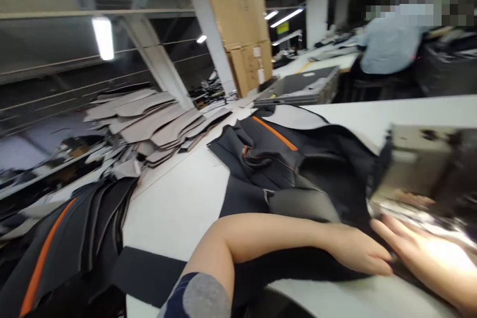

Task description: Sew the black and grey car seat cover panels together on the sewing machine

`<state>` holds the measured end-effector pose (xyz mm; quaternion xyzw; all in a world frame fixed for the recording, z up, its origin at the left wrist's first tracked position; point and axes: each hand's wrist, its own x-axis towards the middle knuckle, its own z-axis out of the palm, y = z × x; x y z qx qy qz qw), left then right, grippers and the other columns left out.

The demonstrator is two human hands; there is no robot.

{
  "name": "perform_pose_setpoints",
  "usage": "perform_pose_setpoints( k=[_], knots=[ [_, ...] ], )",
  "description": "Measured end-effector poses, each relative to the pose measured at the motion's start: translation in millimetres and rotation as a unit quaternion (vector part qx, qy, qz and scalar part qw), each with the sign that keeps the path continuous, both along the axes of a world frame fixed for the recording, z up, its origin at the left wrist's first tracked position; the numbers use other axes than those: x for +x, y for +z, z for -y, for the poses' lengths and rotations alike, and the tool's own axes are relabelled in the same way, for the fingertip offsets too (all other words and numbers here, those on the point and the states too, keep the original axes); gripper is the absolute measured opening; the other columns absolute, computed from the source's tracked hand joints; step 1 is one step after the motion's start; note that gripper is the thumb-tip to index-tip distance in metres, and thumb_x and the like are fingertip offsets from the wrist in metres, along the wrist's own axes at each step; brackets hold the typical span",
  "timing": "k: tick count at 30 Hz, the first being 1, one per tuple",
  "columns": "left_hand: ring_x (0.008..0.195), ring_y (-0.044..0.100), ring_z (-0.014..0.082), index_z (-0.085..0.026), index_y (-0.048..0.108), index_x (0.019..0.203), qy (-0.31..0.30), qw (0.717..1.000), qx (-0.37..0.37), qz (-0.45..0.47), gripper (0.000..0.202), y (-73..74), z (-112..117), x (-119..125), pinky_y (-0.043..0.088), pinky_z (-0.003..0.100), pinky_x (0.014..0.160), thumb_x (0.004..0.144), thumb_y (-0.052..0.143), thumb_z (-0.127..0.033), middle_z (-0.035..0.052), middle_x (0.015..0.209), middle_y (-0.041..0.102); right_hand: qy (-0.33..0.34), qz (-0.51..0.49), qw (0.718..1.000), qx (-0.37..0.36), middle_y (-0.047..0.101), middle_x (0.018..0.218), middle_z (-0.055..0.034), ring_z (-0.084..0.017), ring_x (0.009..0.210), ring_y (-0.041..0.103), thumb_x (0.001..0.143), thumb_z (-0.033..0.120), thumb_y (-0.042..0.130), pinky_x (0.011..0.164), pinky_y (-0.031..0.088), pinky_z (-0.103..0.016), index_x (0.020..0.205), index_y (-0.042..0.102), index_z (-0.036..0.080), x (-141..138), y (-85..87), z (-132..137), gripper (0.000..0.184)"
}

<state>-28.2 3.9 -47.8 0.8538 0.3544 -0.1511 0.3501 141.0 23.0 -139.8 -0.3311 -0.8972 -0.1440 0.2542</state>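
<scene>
My left hand (pixel 357 251) lies flat on a black fabric panel (pixel 298 268), its forearm crossing from the lower left in a navy and grey sleeve (pixel 197 298). Just beyond it, my right hand (pixel 421 253) rests with spread fingers on the same dark cloth, brightly lit, close under the metal sewing machine head (pixel 417 169). The machine is blurred, and its needle area is hidden. Further along, a dark garment piece with an orange stripe (pixel 274 151) lies bunched on the table, with a grey lining panel (pixel 301 206) showing.
The tilted white worktable (pixel 175 208) holds a stack of beige cut panels (pixel 152 124) and dark orange-striped pieces (pixel 63 243). Behind stand a grey tray (pixel 298 87), tall cardboard boxes (pixel 238 15) and a seated co-worker in a pale blue shirt (pixel 391 44).
</scene>
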Motion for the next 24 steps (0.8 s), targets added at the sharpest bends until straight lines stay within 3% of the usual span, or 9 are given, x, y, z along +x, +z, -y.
perform_pose_setpoints(
  k=[3, 7, 10, 12, 15, 17, 21, 24],
  knots=[
    [0.079, 0.057, 0.0207, -0.019, 0.042, 0.069, -0.027, 0.991, 0.102, -0.086, 0.021, 14.9, 13, 2, 0.039, 0.028, 0.061, 0.087, 0.039, -0.031, 0.0007, 0.078, 0.055, -0.013, 0.076, 0.997, 0.026, 0.057, 0.082, -0.0068, -0.021, 0.071, 0.057, 0.080, 0.009, 0.049, 0.052, 0.042, -0.030, 0.085, 0.063, 0.021, -7, 17.2, 7, 0.019],
    [0.074, 0.058, 0.0182, -0.018, 0.045, 0.068, -0.068, 0.971, 0.209, -0.096, 0.026, 13.9, 17, -3, 0.036, 0.028, 0.056, 0.089, 0.039, -0.034, 0.0008, 0.079, 0.061, -0.057, 0.117, 0.990, 0.056, 0.057, 0.081, -0.0099, -0.025, 0.075, 0.055, 0.075, 0.007, 0.052, 0.059, 0.045, -0.034, 0.078, 0.064, 0.015, -13, 32.2, 19, 0.014],
    [0.076, 0.057, 0.0175, -0.017, 0.053, 0.075, -0.113, 0.935, 0.330, -0.065, 0.022, 12.6, 10, -4, 0.041, 0.029, 0.061, 0.090, 0.042, -0.029, 0.0022, 0.084, 0.061, -0.040, 0.118, 0.989, 0.077, 0.060, 0.080, -0.0152, -0.028, 0.082, 0.055, 0.073, 0.005, 0.049, 0.072, 0.048, -0.040, 0.079, 0.068, 0.008, -17, 24.9, 39, 0.020],
    [0.083, 0.057, 0.0197, -0.016, 0.056, 0.082, -0.140, 0.900, 0.410, -0.050, 0.014, 14.0, 2, -5, 0.043, 0.031, 0.068, 0.089, 0.046, -0.024, 0.0043, 0.089, 0.061, -0.022, 0.062, 0.995, 0.080, 0.064, 0.090, -0.0182, -0.030, 0.091, 0.057, 0.073, 0.006, 0.050, 0.083, 0.048, -0.042, 0.090, 0.070, 0.004, -22, 15.7, 49, 0.026],
    [0.096, 0.055, 0.0214, -0.014, 0.059, 0.095, -0.177, 0.853, 0.487, -0.052, 0.015, 15.3, -14, -8, 0.044, 0.034, 0.081, 0.090, 0.045, -0.016, 0.0064, 0.103, 0.062, -0.017, -0.025, 0.999, 0.044, 0.062, 0.113, -0.0205, -0.031, 0.109, 0.055, 0.075, 0.014, 0.055, 0.095, 0.045, -0.042, 0.110, 0.066, 0.005, -31, 4.9, 54, 0.039],
    [0.099, 0.055, 0.0205, -0.013, 0.060, 0.101, -0.182, 0.830, 0.523, -0.063, 0.019, 13.8, -24, -11, 0.042, 0.036, 0.090, 0.093, 0.043, -0.014, 0.0056, 0.107, 0.063, -0.009, -0.055, 0.998, -0.001, 0.060, 0.117, -0.0211, -0.032, 0.112, 0.055, 0.074, 0.020, 0.059, 0.096, 0.045, -0.042, 0.112, 0.067, 0.009, -36, 2.2, 55, 0.041],
    [0.100, 0.056, 0.0210, -0.016, 0.063, 0.100, -0.128, 0.803, 0.580, -0.050, 0.019, 8.9, -39, -17, 0.039, 0.040, 0.096, 0.094, 0.045, -0.018, 0.0027, 0.103, 0.066, 0.000, -0.077, 0.996, -0.055, 0.055, 0.122, -0.0258, -0.036, 0.117, 0.052, 0.069, 0.027, 0.068, 0.098, 0.042, -0.049, 0.116, 0.066, 0.015, -39, 4.4, 59, 0.048],
    [0.103, 0.056, 0.0201, -0.016, 0.065, 0.101, -0.122, 0.805, 0.581, -0.011, 0.020, 7.8, -46, -18, 0.039, 0.038, 0.098, 0.094, 0.046, -0.017, 0.0030, 0.104, 0.067, 0.003, -0.082, 0.995, -0.065, 0.052, 0.124, -0.0295, -0.039, 0.118, 0.049, 0.067, 0.032, 0.071, 0.097, 0.043, -0.050, 0.118, 0.064, 0.011, -38, 8.3, 64, 0.056]
  ],
)
